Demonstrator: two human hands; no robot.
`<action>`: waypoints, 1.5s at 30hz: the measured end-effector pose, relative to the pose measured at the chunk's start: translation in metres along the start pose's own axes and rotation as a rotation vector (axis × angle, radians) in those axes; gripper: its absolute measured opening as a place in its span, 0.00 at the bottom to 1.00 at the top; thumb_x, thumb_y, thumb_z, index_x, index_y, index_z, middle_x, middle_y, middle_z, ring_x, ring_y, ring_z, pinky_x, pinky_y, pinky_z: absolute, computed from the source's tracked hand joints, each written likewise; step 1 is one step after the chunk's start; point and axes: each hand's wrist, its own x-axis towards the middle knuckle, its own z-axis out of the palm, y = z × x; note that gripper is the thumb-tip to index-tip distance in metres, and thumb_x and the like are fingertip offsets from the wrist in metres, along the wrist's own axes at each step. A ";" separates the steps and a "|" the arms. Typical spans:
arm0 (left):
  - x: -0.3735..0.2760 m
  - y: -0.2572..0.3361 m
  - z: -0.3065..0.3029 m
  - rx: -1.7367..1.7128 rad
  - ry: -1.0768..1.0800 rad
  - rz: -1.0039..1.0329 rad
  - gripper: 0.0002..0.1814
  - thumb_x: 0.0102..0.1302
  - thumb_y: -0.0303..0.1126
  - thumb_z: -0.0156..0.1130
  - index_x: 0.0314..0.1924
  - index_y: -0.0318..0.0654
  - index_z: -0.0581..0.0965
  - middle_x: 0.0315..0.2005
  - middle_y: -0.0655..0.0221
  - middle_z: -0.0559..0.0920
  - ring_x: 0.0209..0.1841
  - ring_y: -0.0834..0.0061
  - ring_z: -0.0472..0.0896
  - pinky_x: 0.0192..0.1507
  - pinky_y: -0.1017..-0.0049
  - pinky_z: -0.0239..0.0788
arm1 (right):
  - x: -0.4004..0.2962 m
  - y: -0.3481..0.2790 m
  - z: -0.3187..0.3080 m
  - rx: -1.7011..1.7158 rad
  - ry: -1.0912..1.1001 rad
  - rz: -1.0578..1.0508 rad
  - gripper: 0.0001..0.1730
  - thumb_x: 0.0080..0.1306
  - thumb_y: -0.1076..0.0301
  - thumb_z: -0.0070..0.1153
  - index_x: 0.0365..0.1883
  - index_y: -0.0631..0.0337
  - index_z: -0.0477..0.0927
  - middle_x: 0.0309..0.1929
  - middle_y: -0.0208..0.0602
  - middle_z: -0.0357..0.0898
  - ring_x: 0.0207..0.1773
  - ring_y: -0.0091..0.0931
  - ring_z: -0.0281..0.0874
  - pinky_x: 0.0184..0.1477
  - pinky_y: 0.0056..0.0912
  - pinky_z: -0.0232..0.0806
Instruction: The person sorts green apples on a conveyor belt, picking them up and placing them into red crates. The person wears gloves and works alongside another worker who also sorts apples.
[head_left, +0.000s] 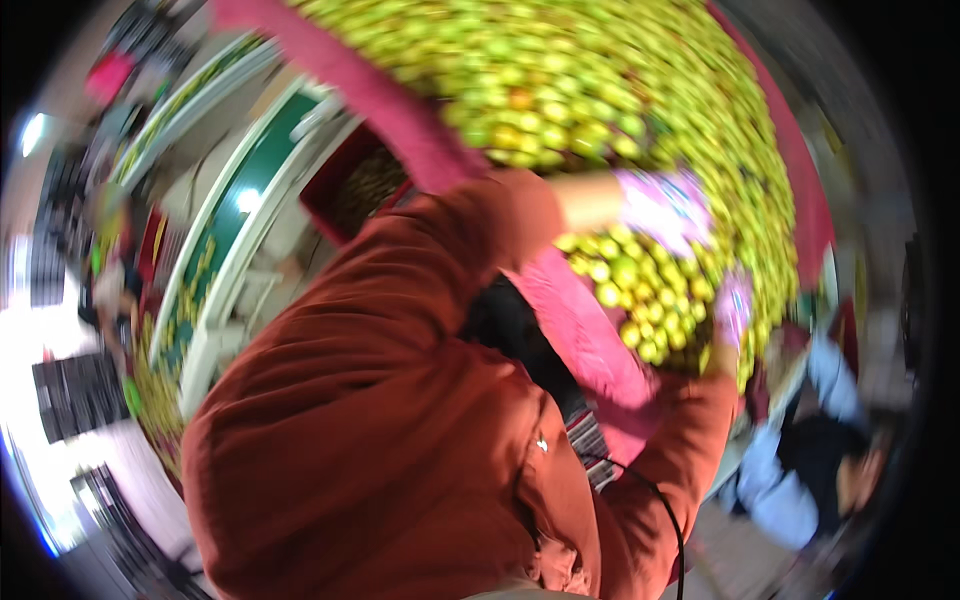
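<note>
Blurred by motion, my left hand (664, 206) in a pale purple glove lies over a large heap of small round green-yellow fruits (555, 112), a few of them orange. Lower and to the right is my right hand (733, 307), gloved alike, against the fruits. Between my hands and the pink cloth-covered edge (577, 322) is a nearer group of the same fruits (652, 292). My fingers are too blurred to show whether either hand holds a fruit. Orange-red sleeves cover most of both arms.
Left of me stand a green conveyor belt (259, 169) with a white frame and a dark red crate (356, 180). Stacked black crates (81, 396) are at the far left. A person in light blue sleeves (776, 480) is at the lower right, another person (112, 292) at the left.
</note>
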 end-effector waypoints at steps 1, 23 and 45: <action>0.010 0.023 -0.017 0.049 -0.005 -0.111 0.15 0.63 0.48 0.59 0.36 0.45 0.79 0.31 0.63 0.79 0.39 0.57 0.77 0.49 0.57 0.65 | 0.003 -0.001 -0.005 -0.050 -0.016 -0.018 0.29 0.73 0.65 0.39 0.73 0.54 0.65 0.81 0.38 0.49 0.79 0.44 0.53 0.75 0.48 0.53; -0.254 0.055 -0.266 0.685 -0.079 -0.470 0.16 0.64 0.42 0.60 0.46 0.40 0.82 0.38 0.65 0.83 0.42 0.64 0.80 0.47 0.67 0.73 | -0.179 -0.068 -0.106 0.361 0.397 -0.271 0.25 0.74 0.62 0.51 0.68 0.54 0.73 0.68 0.51 0.70 0.71 0.47 0.64 0.72 0.50 0.56; -0.110 -0.022 -0.109 0.148 -0.516 -0.715 0.15 0.68 0.32 0.50 0.50 0.42 0.80 0.47 0.56 0.83 0.48 0.54 0.82 0.51 0.61 0.73 | -0.188 -0.163 -0.145 0.619 0.512 -0.437 0.17 0.67 0.67 0.57 0.53 0.61 0.80 0.48 0.45 0.81 0.55 0.41 0.77 0.58 0.46 0.69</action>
